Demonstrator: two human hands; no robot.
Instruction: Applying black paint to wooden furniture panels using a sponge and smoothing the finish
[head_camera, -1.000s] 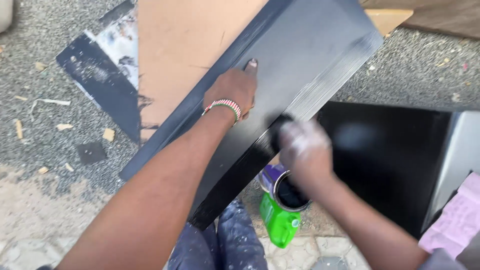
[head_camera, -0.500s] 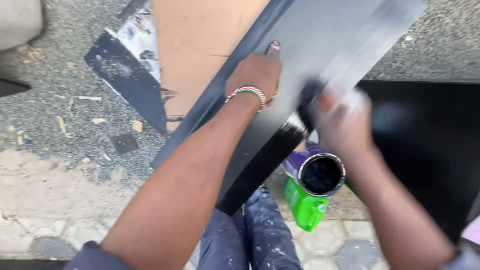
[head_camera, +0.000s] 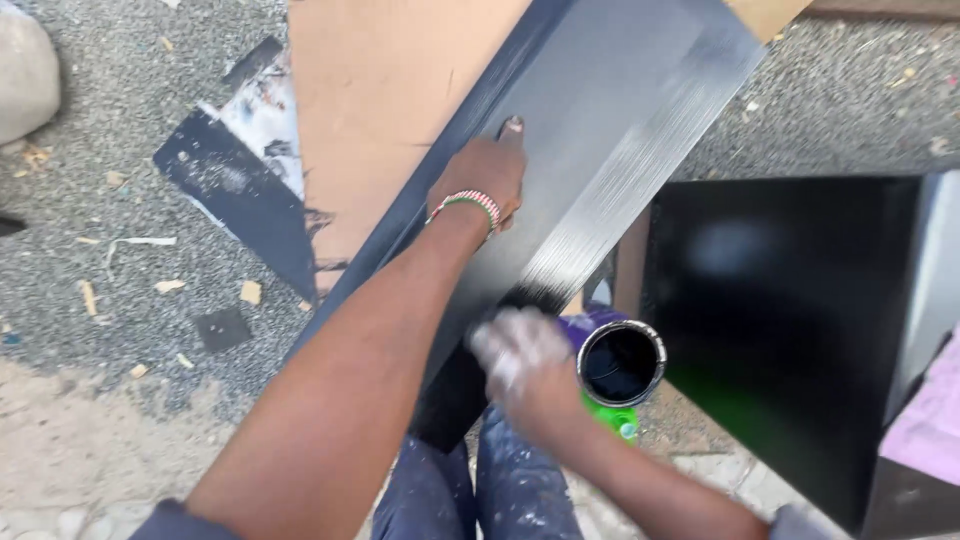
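Note:
A long board (head_camera: 620, 130) coated in wet black paint slants from the upper right down toward my knees. My left hand (head_camera: 485, 180), with a beaded bracelet at the wrist, presses on the board's face near its left edge and steadies it. My right hand (head_camera: 520, 360), whitish and blurred by motion, is closed at the board's lower end. The dark painting tool seen in it earlier is hidden now. Just right of that hand stands an open tin of black paint (head_camera: 621, 362) with a purple wall, on something bright green (head_camera: 612, 418).
A bare brown sheet (head_camera: 390, 110) lies under the board. A glossy black box-like piece (head_camera: 790, 300) stands at the right with a pink object (head_camera: 925, 420) beside it. A paint-smeared scrap (head_camera: 245, 180), wood chips and a stone (head_camera: 25, 75) lie on the gravel at the left.
My right hand has swept down the board from its middle to its lower end beside the tin. My left hand has stayed on the board. The view has shifted slightly.

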